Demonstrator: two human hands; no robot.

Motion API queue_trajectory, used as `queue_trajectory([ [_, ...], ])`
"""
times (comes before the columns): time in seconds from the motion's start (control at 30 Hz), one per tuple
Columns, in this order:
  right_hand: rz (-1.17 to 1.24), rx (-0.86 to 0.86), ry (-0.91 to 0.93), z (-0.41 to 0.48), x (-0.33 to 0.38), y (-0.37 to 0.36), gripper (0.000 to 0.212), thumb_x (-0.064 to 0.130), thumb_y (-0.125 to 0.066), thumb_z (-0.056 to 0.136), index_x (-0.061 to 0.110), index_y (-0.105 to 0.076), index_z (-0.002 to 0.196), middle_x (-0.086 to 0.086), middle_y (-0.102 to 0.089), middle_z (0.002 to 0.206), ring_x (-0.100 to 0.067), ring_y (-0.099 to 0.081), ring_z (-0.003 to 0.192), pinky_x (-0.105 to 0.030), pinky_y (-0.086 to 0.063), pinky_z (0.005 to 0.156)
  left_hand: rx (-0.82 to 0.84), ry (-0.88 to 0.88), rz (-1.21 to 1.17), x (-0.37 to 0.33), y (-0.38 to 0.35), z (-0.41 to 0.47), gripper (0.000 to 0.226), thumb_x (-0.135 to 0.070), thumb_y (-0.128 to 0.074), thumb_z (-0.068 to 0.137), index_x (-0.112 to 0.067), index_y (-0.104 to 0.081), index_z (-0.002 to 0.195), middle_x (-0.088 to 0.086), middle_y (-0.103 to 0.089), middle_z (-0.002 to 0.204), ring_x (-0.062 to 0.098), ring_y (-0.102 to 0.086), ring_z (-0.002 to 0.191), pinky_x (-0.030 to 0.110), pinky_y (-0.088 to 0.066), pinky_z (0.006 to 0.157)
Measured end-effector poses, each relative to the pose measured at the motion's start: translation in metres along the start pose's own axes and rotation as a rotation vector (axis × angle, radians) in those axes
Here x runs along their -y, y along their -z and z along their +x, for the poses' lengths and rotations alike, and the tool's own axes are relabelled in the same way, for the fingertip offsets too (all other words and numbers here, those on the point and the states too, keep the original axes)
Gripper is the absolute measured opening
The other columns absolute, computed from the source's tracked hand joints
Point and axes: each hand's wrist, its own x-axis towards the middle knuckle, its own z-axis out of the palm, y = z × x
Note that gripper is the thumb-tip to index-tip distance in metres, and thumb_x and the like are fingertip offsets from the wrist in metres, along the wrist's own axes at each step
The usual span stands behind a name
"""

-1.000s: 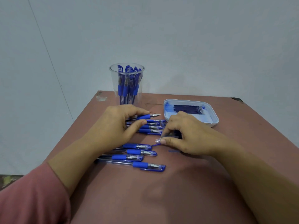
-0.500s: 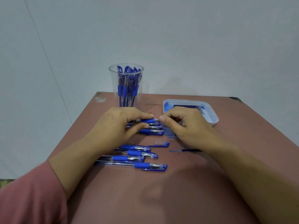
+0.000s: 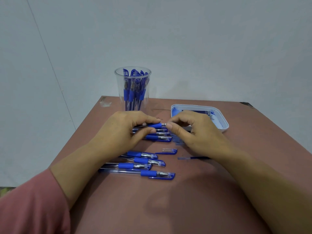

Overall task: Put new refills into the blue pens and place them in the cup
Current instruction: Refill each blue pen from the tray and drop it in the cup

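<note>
Above tabletop (image 3: 168, 208): left hand (image 3: 125, 130) around slim pen (image 3: 154, 125); right hand (image 3: 194, 130) pinch-tight on metal tip (image 3: 163, 124).

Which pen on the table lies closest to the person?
The front pen of the lower group of four; its cap reaches farther right than the three behind it.

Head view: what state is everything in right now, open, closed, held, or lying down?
held pen: uncapped; left hand grips it, right hand pinches its tip.
clear cup: upright, holding capped pens.
white tray: ink-stained, holding refills.
loose cap: off, lying on the table.
loose refill: lying near the cap.
front four pens: capped, lying flat.
</note>
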Motion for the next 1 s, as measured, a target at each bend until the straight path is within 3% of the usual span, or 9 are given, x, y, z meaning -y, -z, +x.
queue_trajectory([
  [0.07,-0.022,-0.011,0.017,0.0017,0.0005,-0.0014,0.009,0.030,-0.065,0.090,0.039,-0.063,0.090,0.018,-0.064,0.086,-0.002,-0.060,0.087,-0.015,-0.046,0.074,0.003,0.001,0.003,-0.0005,-0.0002,0.0000,0.030,-0.040,-0.062,0.086,-0.032,-0.069,0.114,-0.022,-0.068,0.097,-0.005,-0.062,0.090,0.018,-0.051,0.078],
  [0.13,-0.016,-0.022,0.036,0.0015,0.0012,-0.0010,0.026,0.023,-0.071,0.086,0.045,-0.059,0.091,0.021,-0.063,0.089,-0.003,-0.060,0.088,-0.013,-0.047,0.076,0.003,0.005,0.000,0.0001,-0.0006,-0.0003,0.029,-0.036,-0.065,0.086,-0.033,-0.069,0.115,-0.021,-0.068,0.098,-0.005,-0.062,0.091,0.019,-0.052,0.078],
  [0.2,-0.004,-0.011,0.030,0.0004,0.0033,0.0004,0.031,0.025,-0.075,0.082,0.048,-0.056,0.091,0.022,-0.063,0.092,-0.004,-0.059,0.090,-0.012,-0.046,0.076,0.001,0.009,0.001,0.0011,-0.0006,-0.0004,0.029,-0.032,-0.067,0.086,-0.034,-0.068,0.115,-0.022,-0.068,0.097,-0.005,-0.062,0.090,0.016,-0.050,0.078],
  [0.37,0.017,-0.016,0.017,0.0010,0.0033,-0.0008,0.012,0.035,-0.066,0.088,0.045,-0.061,0.093,0.024,-0.065,0.088,-0.001,-0.061,0.088,-0.013,-0.047,0.074,0.005,0.005,0.022,0.0007,-0.0004,0.0000,0.029,-0.033,-0.066,0.086,-0.034,-0.068,0.115,-0.022,-0.068,0.097,-0.005,-0.062,0.090,0.015,-0.050,0.078],
  [0.53,0.010,-0.020,0.035,0.0012,0.0031,-0.0011,0.031,0.023,-0.074,0.083,0.048,-0.058,0.093,0.024,-0.064,0.089,-0.002,-0.061,0.086,-0.010,-0.046,0.074,0.009,0.012,0.011,0.0011,-0.0005,0.0001,0.030,-0.031,-0.068,0.086,-0.035,-0.068,0.115,-0.021,-0.068,0.097,-0.003,-0.062,0.090,0.023,-0.053,0.077],
  [0.7,0.034,-0.008,-0.008,0.0011,0.0009,-0.0014,0.008,0.043,-0.062,0.088,0.044,-0.063,0.096,0.017,-0.068,0.090,-0.005,-0.062,0.087,-0.022,-0.050,0.076,0.000,0.009,0.017,0.0003,-0.0008,0.0007,0.029,-0.032,-0.068,0.085,-0.035,-0.068,0.114,-0.021,-0.068,0.096,-0.002,-0.062,0.089,0.022,-0.053,0.077],
  [0.8,0.012,-0.017,-0.001,0.0024,0.0006,-0.0024,0.006,0.034,-0.064,0.089,0.039,-0.066,0.091,0.019,-0.067,0.085,-0.002,-0.062,0.085,-0.018,-0.050,0.074,0.002,0.007,0.019,0.0006,-0.0015,0.0008,0.029,-0.031,-0.069,0.085,-0.034,-0.068,0.114,-0.019,-0.069,0.097,-0.002,-0.063,0.089,0.025,-0.054,0.077],
  [0.87,0.029,-0.021,0.015,0.0017,0.0008,-0.0020,0.022,0.026,-0.072,0.085,0.044,-0.061,0.091,0.023,-0.065,0.086,-0.002,-0.062,0.084,-0.011,-0.047,0.073,-0.002,0.005,0.017,0.0012,-0.0017,0.0005,0.030,-0.029,-0.070,0.085,-0.035,-0.068,0.114,-0.020,-0.068,0.096,-0.001,-0.063,0.088,0.026,-0.054,0.076],
  [1.0,0.071,-0.013,-0.015,0.0005,0.0030,-0.0013,0.017,0.040,-0.067,0.085,0.043,-0.062,0.100,0.017,-0.066,0.091,-0.005,-0.062,0.088,-0.015,-0.049,0.076,-0.008,-0.001,0.024,0.0004,-0.0014,0.0007,0.029,-0.029,-0.069,0.085,-0.035,-0.068,0.114,-0.021,-0.067,0.095,-0.001,-0.063,0.087,0.028,-0.054,0.075],
])
